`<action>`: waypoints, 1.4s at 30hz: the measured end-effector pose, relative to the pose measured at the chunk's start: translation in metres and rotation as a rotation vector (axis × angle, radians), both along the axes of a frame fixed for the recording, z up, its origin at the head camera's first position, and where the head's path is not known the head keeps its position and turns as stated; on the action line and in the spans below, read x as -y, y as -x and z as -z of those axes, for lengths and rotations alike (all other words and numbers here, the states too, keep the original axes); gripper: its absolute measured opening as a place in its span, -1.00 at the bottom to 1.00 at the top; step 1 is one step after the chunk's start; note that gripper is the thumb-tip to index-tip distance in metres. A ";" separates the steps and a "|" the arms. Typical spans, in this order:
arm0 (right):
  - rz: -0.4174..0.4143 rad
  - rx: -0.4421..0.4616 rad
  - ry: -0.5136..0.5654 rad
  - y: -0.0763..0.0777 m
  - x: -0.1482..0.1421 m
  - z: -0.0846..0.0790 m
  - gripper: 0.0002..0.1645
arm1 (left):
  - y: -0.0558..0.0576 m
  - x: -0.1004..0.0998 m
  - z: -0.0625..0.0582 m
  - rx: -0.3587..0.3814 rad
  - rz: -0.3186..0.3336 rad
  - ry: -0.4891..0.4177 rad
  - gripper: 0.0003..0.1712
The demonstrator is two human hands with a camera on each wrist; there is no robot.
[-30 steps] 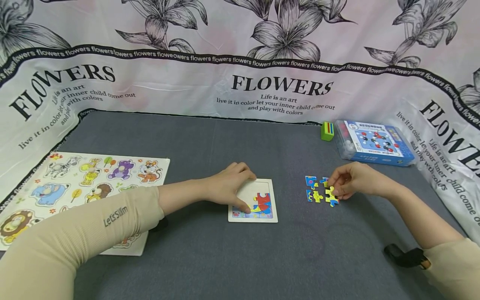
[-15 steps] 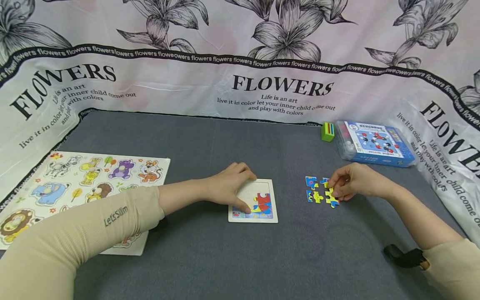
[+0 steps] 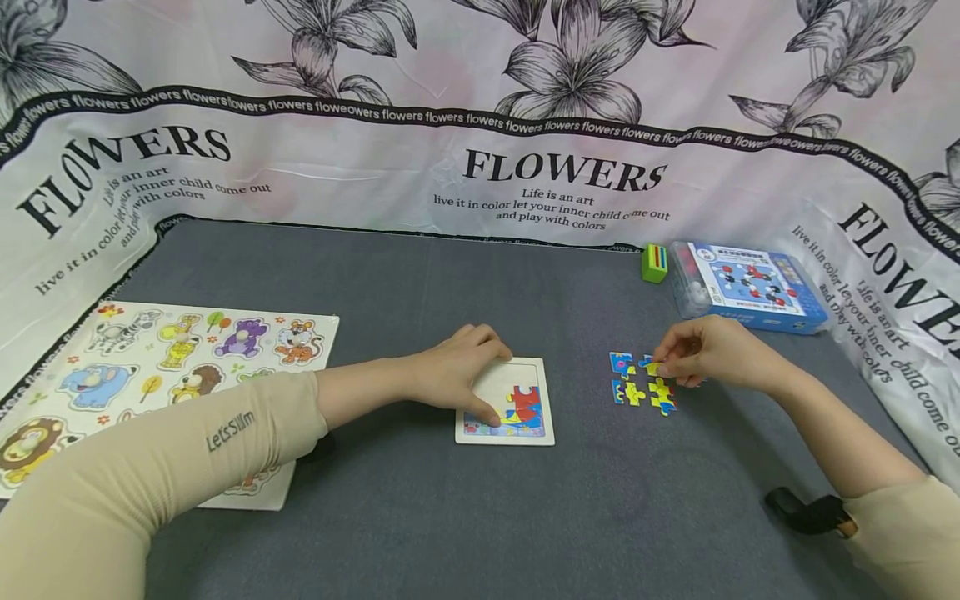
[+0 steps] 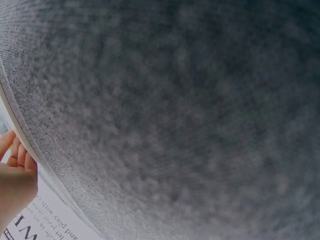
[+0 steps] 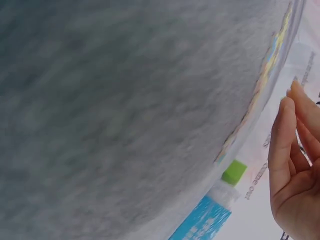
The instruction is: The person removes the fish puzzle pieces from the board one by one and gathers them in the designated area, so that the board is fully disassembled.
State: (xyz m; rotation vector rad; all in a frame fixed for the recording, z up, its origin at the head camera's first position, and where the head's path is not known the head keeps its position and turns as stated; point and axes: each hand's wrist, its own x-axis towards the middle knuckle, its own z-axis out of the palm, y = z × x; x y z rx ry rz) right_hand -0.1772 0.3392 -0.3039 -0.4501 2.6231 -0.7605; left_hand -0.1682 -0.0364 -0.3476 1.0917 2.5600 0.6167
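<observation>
In the head view my left hand (image 3: 461, 367) spans the left side of a small white puzzle board (image 3: 491, 375). Its thumb rests near the picture's lower left and its fingers reach the far edge, holding the board. Red, blue and yellow jigsaw pieces (image 3: 525, 404) fill part of the board's lower right. My right hand (image 3: 720, 354) is over a cluster of loose blue and yellow puzzle pieces (image 3: 633, 393). Its thumb and index fingertips pinch at a blue-and-yellow piece (image 3: 650, 365) at the cluster's upper right. In the right wrist view those fingertips (image 5: 287, 102) meet closely.
A large white animal puzzle board (image 3: 247, 375) lies at the left, partly under the left sleeve. At the back right are a green block (image 3: 655, 263) with coloured stripes and a blue boxed set (image 3: 757, 283). Grey cloth (image 3: 480, 517) covers the table; a printed flower curtain (image 3: 345, 183) hangs behind.
My right hand has moved slightly away from me, from the lower right piece to the upper right one, uncovering more of the yellow piece below. My left hand and the small board stay put.
</observation>
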 end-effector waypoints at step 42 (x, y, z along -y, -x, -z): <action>-0.361 -0.070 0.087 -0.010 0.146 0.016 -0.74 | 0.004 -0.021 -0.001 -0.011 0.034 -0.023 -0.20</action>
